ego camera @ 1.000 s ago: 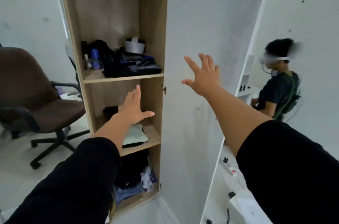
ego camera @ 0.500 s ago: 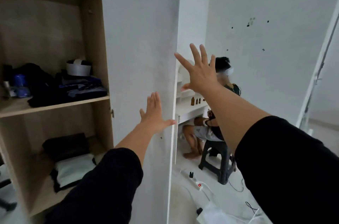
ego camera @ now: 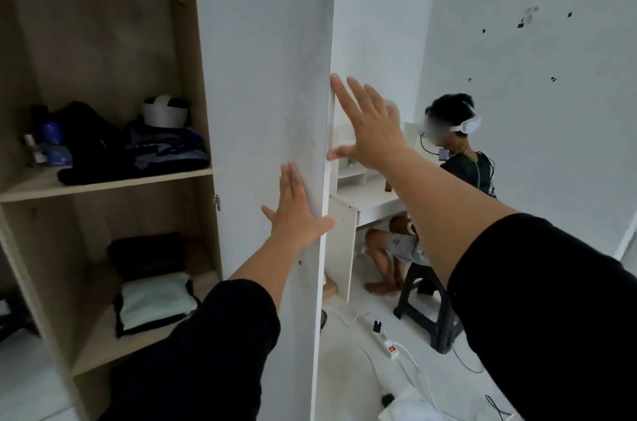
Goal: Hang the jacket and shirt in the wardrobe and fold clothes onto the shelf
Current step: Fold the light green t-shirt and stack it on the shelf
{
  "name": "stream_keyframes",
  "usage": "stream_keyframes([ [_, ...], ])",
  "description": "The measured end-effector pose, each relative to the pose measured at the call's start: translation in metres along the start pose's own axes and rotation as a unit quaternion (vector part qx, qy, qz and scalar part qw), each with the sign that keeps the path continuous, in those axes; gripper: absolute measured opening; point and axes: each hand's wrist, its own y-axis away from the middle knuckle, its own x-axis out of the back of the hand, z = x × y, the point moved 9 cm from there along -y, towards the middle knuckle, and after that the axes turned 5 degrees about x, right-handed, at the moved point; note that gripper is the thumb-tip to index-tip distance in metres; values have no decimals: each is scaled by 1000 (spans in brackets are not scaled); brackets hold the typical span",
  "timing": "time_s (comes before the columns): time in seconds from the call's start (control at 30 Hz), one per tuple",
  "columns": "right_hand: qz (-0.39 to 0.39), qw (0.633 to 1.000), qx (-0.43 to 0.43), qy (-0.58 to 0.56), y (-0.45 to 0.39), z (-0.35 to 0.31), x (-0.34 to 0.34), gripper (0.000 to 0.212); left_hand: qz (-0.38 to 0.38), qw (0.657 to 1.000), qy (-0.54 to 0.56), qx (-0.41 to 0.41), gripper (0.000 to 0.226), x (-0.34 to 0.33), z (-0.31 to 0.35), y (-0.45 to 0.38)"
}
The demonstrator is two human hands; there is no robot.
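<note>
A wooden wardrobe (ego camera: 203, 82) stands open on the left, its white door (ego camera: 262, 76) swung out toward me. My left hand (ego camera: 296, 213) lies flat with straight fingers on the door's face near its right edge. My right hand (ego camera: 370, 126) is spread open at that edge, fingertips and thumb touching it. Dark folded clothes (ego camera: 138, 151) and a white cap (ego camera: 165, 110) sit on the upper shelf (ego camera: 103, 184). On the lower shelf (ego camera: 103, 348) lie a black folded garment (ego camera: 148, 255) and a white folded garment (ego camera: 158, 300).
Right of the door, a person (ego camera: 458, 158) wearing a headset sits on a dark stool (ego camera: 427, 310) at a white desk (ego camera: 365, 203). A white power strip (ego camera: 389, 344) and cables lie on the floor. White walls close the right side.
My view has turned right and moved closer to the door. Both hands have reached it: the left now lies on its face, the right touches its edge.
</note>
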Motion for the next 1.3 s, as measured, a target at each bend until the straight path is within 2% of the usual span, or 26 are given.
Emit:
stream_keyframes([
  [0.23, 4, 999, 18, -26, 5, -45, 12, 122, -11, 1000, 17, -19, 115, 22, -30, 26],
  [0.33, 12, 998, 44, -38, 5, -86, 21, 122, -12, 999, 20, -36, 111, 49, -60, 44],
  [0.5, 42, 992, 116, -40, -1, -176, 31, 117, 17, 998, -34, -45, 104, 108, -120, 79],
  [0.6, 40, 986, 144, -71, -9, -232, 24, 109, 50, 997, -53, -40, 107, 144, -157, 95],
  [0.73, 37, 981, 171, -88, -24, -300, 9, 84, 121, 984, -127, -35, 105, 188, -199, 112],
  [0.87, -15, 978, 198, -65, -50, -346, -23, 71, 180, 959, -218, 25, 96, 229, -249, 110],
  [1.07, -79, 970, 224, -49, -99, -399, -87, 67, 254, 883, -387, 68, 106, 276, -316, 81],
  [1.17, -78, 966, 240, -53, -127, -420, -113, 69, 250, 850, -454, 94, 106, 287, -343, 54],
  [1.3, -76, 961, 256, -74, -162, -438, -145, 68, 238, 835, -476, 138, 98, 298, -381, 14],
])
